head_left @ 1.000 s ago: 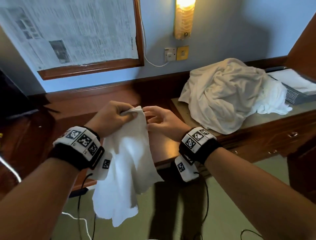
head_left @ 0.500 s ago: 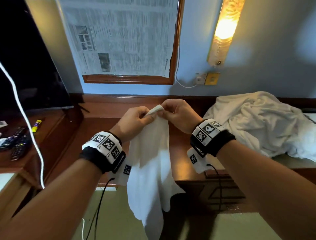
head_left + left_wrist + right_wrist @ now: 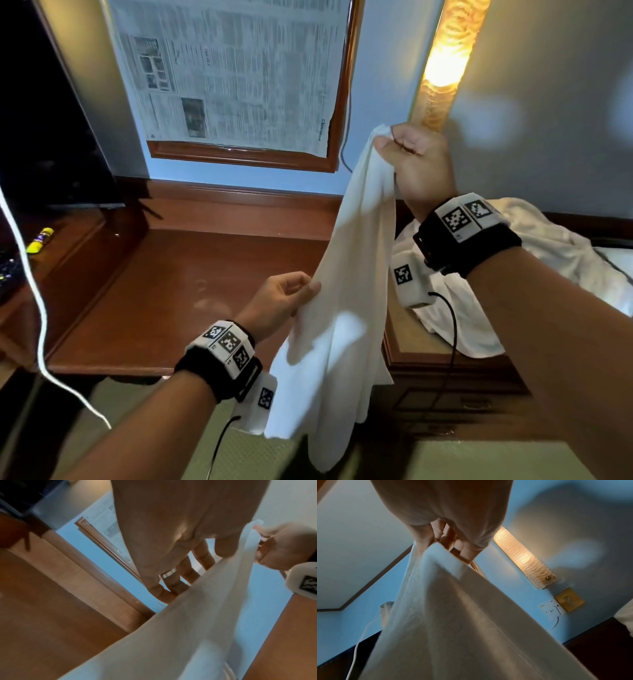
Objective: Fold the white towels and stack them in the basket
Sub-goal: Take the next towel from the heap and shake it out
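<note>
My right hand (image 3: 385, 138) is raised in front of the wall and pinches the top corner of a white towel (image 3: 346, 308), which hangs down in long folds past the desk edge. My left hand (image 3: 310, 291) is lower, holding the towel's left edge between thumb and fingers. In the left wrist view the thumb lies on the near side of the towel (image 3: 188, 628) and the fingers (image 3: 204, 561) behind it. In the right wrist view the fingers (image 3: 426, 539) clamp the towel (image 3: 453, 615) corner. A crumpled pile of white towels (image 3: 548, 253) lies to the right, behind my right wrist. I cannot make out the basket.
A brown wooden desk (image 3: 191, 294) stretches under the towel, with a lower cabinet with drawers (image 3: 445, 397) to its right. A dark TV screen (image 3: 44, 120), a yellow marker (image 3: 39, 240) and a loose white cable (image 3: 37, 325) are on the left. A framed newspaper (image 3: 233, 75) and lit wall lamp (image 3: 442, 65) hang behind.
Both hands were together at the towel's top corner. My right hand has lifted that corner up and right, while my left hand has moved down along the towel's edge.
</note>
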`<state>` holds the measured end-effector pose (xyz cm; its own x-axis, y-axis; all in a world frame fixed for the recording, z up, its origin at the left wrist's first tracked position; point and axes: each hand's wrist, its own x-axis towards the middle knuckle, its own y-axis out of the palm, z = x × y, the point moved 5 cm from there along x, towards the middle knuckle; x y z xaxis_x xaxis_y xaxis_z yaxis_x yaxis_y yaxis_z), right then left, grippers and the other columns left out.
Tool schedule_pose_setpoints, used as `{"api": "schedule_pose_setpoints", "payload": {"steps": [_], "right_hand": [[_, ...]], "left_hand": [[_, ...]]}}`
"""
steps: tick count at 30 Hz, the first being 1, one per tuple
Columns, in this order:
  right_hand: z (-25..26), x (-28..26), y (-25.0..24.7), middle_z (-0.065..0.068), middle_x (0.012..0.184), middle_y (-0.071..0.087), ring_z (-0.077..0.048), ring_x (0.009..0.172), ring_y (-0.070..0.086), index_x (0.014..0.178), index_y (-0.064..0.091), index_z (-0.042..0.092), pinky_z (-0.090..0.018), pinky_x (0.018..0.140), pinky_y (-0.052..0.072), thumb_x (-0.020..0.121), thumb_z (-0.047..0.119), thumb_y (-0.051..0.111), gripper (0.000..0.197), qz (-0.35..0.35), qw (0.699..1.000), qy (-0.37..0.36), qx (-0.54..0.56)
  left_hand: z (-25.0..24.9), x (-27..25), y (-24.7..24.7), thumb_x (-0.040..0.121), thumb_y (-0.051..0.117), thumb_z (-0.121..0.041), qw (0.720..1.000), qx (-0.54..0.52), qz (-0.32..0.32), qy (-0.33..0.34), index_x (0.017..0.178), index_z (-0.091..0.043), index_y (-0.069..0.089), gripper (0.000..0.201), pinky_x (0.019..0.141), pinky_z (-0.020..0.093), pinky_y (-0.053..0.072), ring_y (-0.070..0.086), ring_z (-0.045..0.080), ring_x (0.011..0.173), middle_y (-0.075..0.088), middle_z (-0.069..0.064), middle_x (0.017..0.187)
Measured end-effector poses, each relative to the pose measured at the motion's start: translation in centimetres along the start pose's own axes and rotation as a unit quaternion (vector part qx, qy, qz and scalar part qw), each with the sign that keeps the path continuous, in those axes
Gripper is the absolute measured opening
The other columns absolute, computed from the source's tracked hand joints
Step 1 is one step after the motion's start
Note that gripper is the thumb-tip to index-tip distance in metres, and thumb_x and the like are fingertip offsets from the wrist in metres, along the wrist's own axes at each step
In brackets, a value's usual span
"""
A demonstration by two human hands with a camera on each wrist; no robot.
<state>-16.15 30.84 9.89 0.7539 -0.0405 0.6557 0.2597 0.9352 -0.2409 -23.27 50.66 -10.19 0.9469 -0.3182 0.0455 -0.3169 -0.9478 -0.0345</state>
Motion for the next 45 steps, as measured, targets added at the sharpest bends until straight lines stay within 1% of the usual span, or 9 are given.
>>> {"api": "schedule_pose_setpoints", "payload": {"steps": [3,7,12,17,23,30,34,38,45], "right_hand": [[0.0,0.3,-0.9,-0.035,0.081,0.055,-0.021,0.070,0.048,0.086,0.062,-0.012,-0.032,0.066,0.039,0.084,0.029,0.063,0.040,0.016,1.000,0.007,0.014],[0.3,0.9,-2.1,-0.026,0.075,0.050,-0.023,0.070,0.047,0.089,0.058,-0.015,-0.033,0.065,0.038,0.083,0.034,0.063,0.049,0.043,0.999,0.014,0.026],[0.1,0.7,-4.0,-0.032,0.078,0.055,-0.023,0.071,0.050,0.088,0.063,-0.010,-0.040,0.064,0.043,0.081,0.034,0.064,0.044,0.040,0.999,0.019,0.030],[-0.2,0.4,-5.6,-0.021,0.077,0.063,-0.022,0.072,0.056,0.079,0.069,0.010,-0.043,0.065,0.049,0.086,0.021,0.064,0.014,0.031,0.999,0.015,0.015],[-1.1,0.5,-6.8,-0.012,0.074,0.058,-0.019,0.068,0.052,0.078,0.066,0.007,-0.035,0.065,0.043,0.084,0.023,0.064,0.018,0.016,0.999,0.036,0.023],[-0.6,0.6,-6.0,-0.018,0.077,0.058,-0.022,0.070,0.051,0.086,0.066,-0.005,-0.036,0.065,0.043,0.081,0.029,0.065,0.034,0.020,0.999,0.036,0.025],[-0.1,0.3,-5.4,-0.031,0.079,0.058,-0.022,0.069,0.052,0.087,0.067,-0.007,-0.035,0.065,0.043,0.083,0.025,0.065,0.032,0.023,0.999,0.026,0.018],[0.3,0.0,-4.7,-0.016,0.076,0.057,-0.019,0.069,0.049,0.090,0.068,-0.008,-0.030,0.065,0.040,0.085,0.021,0.065,0.030,0.036,0.999,0.018,0.014],[0.1,-0.2,-5.4,-0.011,0.076,0.059,-0.016,0.070,0.050,0.088,0.068,-0.007,-0.028,0.068,0.041,0.088,0.014,0.065,0.022,0.022,0.999,0.013,-0.021]], "left_hand": [[-1.5,1.8,2.4,0.095,0.050,-0.046,0.998,-0.043,-0.029,-0.019,0.108,0.001,0.064,0.051,0.052,0.029,0.050,0.056,0.025,0.056,0.068,-0.001,0.085],[-2.6,4.0,4.4,0.099,0.062,-0.023,0.992,0.044,-0.108,0.046,0.101,-0.016,0.062,0.008,0.040,0.029,0.045,0.055,0.026,0.052,0.066,0.011,0.080],[-2.8,4.1,5.1,0.088,0.070,-0.046,0.942,0.224,-0.237,0.084,0.089,-0.031,0.054,0.022,0.060,0.034,0.051,0.060,0.017,0.072,0.061,-0.003,0.078],[-3.0,4.3,5.9,0.094,0.060,-0.044,0.914,0.320,-0.232,0.096,0.086,-0.025,0.056,0.021,0.070,0.038,0.049,0.057,0.015,0.076,0.062,-0.009,0.081],[-3.5,3.6,6.2,0.089,0.064,-0.035,0.929,0.272,-0.220,0.119,0.085,-0.026,0.053,0.015,0.065,0.039,0.053,0.060,0.016,0.062,0.061,-0.009,0.068],[-4.7,2.2,6.0,0.098,0.060,-0.029,0.913,0.283,-0.222,0.190,0.111,-0.041,0.051,0.020,0.066,0.036,0.050,0.054,0.014,0.064,0.060,-0.017,0.083],[-5.0,2.4,5.7,0.094,0.063,-0.027,0.927,0.249,-0.217,0.180,0.094,-0.028,0.052,0.011,0.062,0.038,0.051,0.054,0.016,0.062,0.060,-0.007,0.077],[-5.5,2.7,5.7,0.091,0.068,-0.022,0.933,0.205,-0.230,0.185,0.078,-0.022,0.049,0.023,0.055,0.026,0.043,0.046,0.011,0.056,0.051,-0.009,0.062],[-5.7,2.4,4.9,0.097,0.064,-0.026,0.916,0.250,-0.237,0.205,0.097,-0.026,0.062,0.002,0.059,0.020,0.041,0.047,0.005,0.059,0.051,-0.013,0.065]]}}
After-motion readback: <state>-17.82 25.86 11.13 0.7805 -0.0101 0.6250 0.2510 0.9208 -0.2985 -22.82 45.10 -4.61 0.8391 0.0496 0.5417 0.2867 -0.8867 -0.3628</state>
